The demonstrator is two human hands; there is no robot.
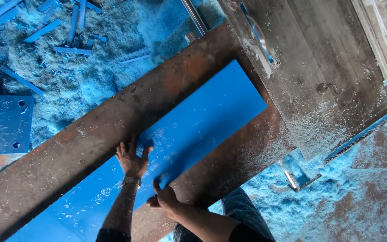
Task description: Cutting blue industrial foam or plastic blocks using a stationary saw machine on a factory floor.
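A long blue board (202,121) lies diagonally on a rusty brown work surface (81,143). My left hand (132,157) rests flat on the board near its far edge, fingers spread, with a metal watch at the wrist. My right hand (163,198) grips the board's near edge, thumb on top and fingers curled under. The far end of the board points toward a grey saw table (319,67) with a slot and a blade guard (258,33).
Pale blue sawdust (86,76) covers the floor at upper left and lower right. Several thin blue offcut strips (45,29) lie in it. Blue panels with drilled holes (5,125) sit at the left edge. My knee (242,210) shows below.
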